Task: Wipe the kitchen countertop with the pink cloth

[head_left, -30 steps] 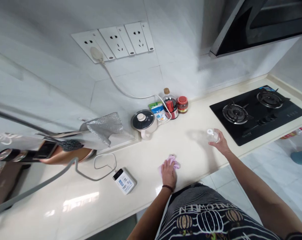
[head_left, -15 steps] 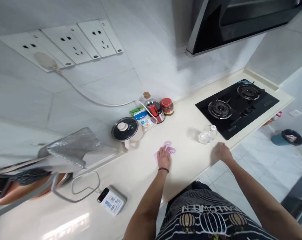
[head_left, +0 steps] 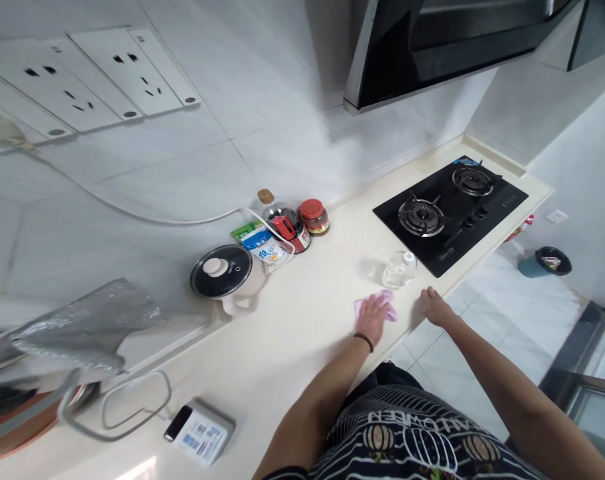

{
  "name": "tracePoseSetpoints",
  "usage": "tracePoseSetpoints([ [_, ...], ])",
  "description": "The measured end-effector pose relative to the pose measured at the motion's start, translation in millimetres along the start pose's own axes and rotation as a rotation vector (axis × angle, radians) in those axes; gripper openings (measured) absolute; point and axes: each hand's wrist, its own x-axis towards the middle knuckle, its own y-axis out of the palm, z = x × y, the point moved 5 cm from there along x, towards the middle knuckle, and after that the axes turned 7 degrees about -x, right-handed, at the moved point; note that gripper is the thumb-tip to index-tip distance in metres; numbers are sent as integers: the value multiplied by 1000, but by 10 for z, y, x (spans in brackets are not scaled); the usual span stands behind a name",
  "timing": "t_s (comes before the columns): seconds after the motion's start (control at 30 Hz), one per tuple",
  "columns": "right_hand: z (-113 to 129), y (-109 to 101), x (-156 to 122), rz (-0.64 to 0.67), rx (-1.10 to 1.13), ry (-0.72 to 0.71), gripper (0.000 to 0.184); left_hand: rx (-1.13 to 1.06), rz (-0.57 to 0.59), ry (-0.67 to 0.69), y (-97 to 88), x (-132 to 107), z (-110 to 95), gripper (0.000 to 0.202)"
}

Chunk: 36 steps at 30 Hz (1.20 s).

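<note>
My left hand [head_left: 369,319] lies flat with fingers spread on a pink cloth [head_left: 388,306] pressed to the cream countertop [head_left: 292,333]. My right hand [head_left: 435,305] rests on the counter's front edge just right of the cloth, its fingers curled over the edge with nothing seen in them. A small clear glass bottle [head_left: 399,269] with a white cap stands on the counter just beyond both hands, touched by neither.
A black two-burner gas hob [head_left: 449,208] is set in the counter at right. At the back wall stand a small electric pot [head_left: 226,277], packets, a corked bottle [head_left: 284,223] and a red-lidded jar [head_left: 313,217]. A power bank [head_left: 198,433] with cable lies front left.
My left hand has slid the pink cloth to the right along the counter, close to the bottle. My right hand let go of the bottle earlier and now rests at the counter edge.
</note>
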Motion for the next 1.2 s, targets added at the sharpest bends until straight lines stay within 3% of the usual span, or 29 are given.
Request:
tracePoseSetpoints([
  [0.1, 23, 7, 5, -11, 0, -4, 93, 8, 115, 169, 350, -145, -425, 51],
  [0.17, 38, 15, 5, -19, -1, -10, 95, 12, 159, 239, 388, -255, -529, 51],
  [0.23, 42, 24, -1, -23, -3, -14, 96, 21, 186, 284, 306, -406, -487, 51],
  [0.37, 28, 33, -26, -23, -2, -19, 96, 62, 176, 276, -4, -1020, -54, 49],
  [0.5, 24, 34, -44, 4, -73, -39, 90, 190, 55, 198, -347, -2099, 611, 45],
  [0.6, 41, 22, -56, 6, -116, -55, 89, 339, -75, 135, -584, -2901, 1037, 54],
  [0.67, 61, 10, -62, 0, -138, -62, 89, 400, -110, 73, -672, -3233, 1213, 52],
  [0.73, 76, 4, -67, 7, -181, -48, 85, 428, -115, 6, -693, -3336, 1274, 51],
  [0.8, 90, 0, -70, 20, -215, -28, 82, 428, -109, -34, -649, -3220, 1220, 53],
  [0.87, 106, -5, -73, 26, -225, -15, 81, 402, -82, -27, -549, -2928, 1075, 57],
  [1.07, 114, 24, -70, 22, -196, 2, 84, 236, 90, 117, -92, -1563, 353, 45],
  [1.2, 83, 76, -34, -12, -183, -14, 89, 155, 153, 229, 176, -740, -173, 49],
])
